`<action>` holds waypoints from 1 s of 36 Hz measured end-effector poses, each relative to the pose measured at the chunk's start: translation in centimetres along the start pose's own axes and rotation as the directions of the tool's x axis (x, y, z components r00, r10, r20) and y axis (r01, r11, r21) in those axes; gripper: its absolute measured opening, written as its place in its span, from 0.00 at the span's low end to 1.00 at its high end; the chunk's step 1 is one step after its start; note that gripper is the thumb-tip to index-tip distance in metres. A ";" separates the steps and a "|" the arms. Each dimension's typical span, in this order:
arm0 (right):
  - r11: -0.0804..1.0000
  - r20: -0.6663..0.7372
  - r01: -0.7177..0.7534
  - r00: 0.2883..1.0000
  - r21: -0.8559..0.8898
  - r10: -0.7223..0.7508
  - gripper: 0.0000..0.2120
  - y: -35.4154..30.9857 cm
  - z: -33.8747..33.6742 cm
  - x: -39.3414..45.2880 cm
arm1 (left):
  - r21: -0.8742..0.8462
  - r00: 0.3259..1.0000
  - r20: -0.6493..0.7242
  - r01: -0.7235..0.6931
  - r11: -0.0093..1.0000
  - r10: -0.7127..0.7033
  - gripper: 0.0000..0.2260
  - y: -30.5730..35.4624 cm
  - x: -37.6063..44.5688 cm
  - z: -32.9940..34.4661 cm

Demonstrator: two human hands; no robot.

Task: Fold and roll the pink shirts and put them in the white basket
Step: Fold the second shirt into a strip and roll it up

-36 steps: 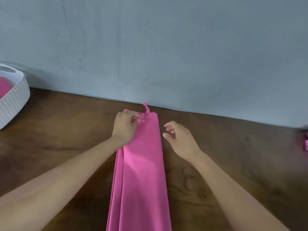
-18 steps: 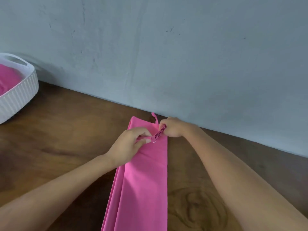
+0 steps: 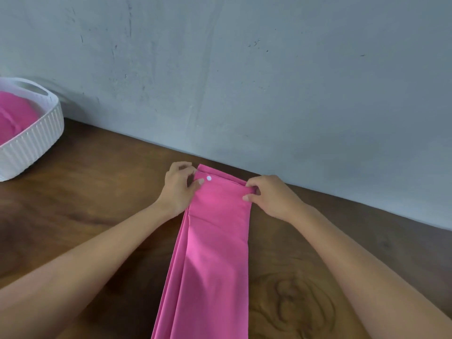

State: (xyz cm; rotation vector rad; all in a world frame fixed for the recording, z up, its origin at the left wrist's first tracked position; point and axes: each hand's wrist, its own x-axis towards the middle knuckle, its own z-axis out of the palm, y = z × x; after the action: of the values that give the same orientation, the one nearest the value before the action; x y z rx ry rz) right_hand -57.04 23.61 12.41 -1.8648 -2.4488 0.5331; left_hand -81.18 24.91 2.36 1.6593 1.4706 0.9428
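Pinching, left grip: the left hand [image 3: 178, 189] has thumb and fingers curled onto the far left corner of the pink shirt [image 3: 215, 241], nipping the cloth at its edge.
Right grip: the right hand [image 3: 270, 195] has its fingers curled over the far right corner of the same shirt, with the thumb pressed against the top layer; a small ridge of cloth is bunched under the fingers.
Shirt shape: it is folded into a long narrow strip with several layers showing along its left edge.
Shirt place: it lies flat on the tabletop [image 3: 97, 192], running from the far end near the wall [image 3: 244, 69] toward the person and out of the bottom of the view.
Button: a small white button [image 3: 209, 178] sits on the top layer near the far end, just beside the left thumb.
Far end: a narrow fold seems to be turned up there between the two hands, though the layers are hard to separate.
Arms: both bare forearms reach in from the bottom corners, one on each side of the strip.
Basket: a white basket [image 3: 36, 140] with ribbed sides stands on the tabletop at the far left, well apart from the hands.
Basket contents: pink cloth [image 3: 14, 116] lies inside it, partly cut off by the frame edge.
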 end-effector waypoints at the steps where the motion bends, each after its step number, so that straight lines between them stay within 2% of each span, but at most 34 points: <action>1: 1.000 -0.023 0.011 1.000 0.004 -0.011 0.05 -0.2 0.1 -0.6 | 0.003 0.999 0.051 0.006 1.000 -0.006 0.08 0.1 0.2 -0.3; 4: 0.999 -0.084 0.006 0.996 0.036 -0.002 0.04 -0.7 0.2 -2.1 | -0.086 0.985 0.172 0.004 0.996 0.011 0.22 -0.2 0.6 -1.0; 8: 0.996 -0.144 -0.002 0.990 0.085 0.014 0.02 -1.3 0.4 -3.9 | -0.192 0.984 0.156 -0.050 0.980 0.081 0.24 1.0 -0.1 -1.9; 13: 0.987 -0.225 -0.039 0.972 0.155 0.074 0.03 -2.1 0.6 -6.2 | -0.194 0.982 0.015 -0.180 0.964 0.186 0.14 3.4 -2.2 -3.2; 16: 0.982 -0.261 -0.055 0.960 0.183 0.102 0.03 -2.4 1.2 -7.8 | -0.165 0.967 -0.034 -0.255 0.953 0.253 0.05 3.9 -4.0 -3.7; 18: 0.983 -0.295 -0.050 0.950 0.176 0.101 0.05 -2.6 1.8 -9.0 | -0.132 0.952 -0.050 -0.306 0.943 0.302 0.03 4.1 -5.4 -4.1; 25: 0.993 -0.394 -0.044 0.915 0.105 0.083 0.04 -3.9 6.8 -14.1 | -0.102 0.916 0.080 -0.385 0.917 0.393 0.02 2.7 -11.0 -4.6; 30: 0.986 -0.377 -0.112 0.914 0.124 0.152 0.05 -3.8 11.9 -15.7 | -0.043 0.922 0.201 -0.330 0.943 0.332 0.02 -0.2 -13.9 -3.2; 36: 0.985 -0.461 -0.139 0.870 0.107 0.173 0.05 -4.1 14.9 -16.9 | 0.068 0.934 0.201 -0.313 0.947 0.294 0.01 -1.4 -15.8 -2.3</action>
State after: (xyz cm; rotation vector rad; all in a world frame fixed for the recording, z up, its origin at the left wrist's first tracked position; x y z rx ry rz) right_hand -59.23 3.00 2.69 -1.8985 -1.9549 0.1360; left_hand -85.15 9.45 1.20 2.0315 1.1706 0.8556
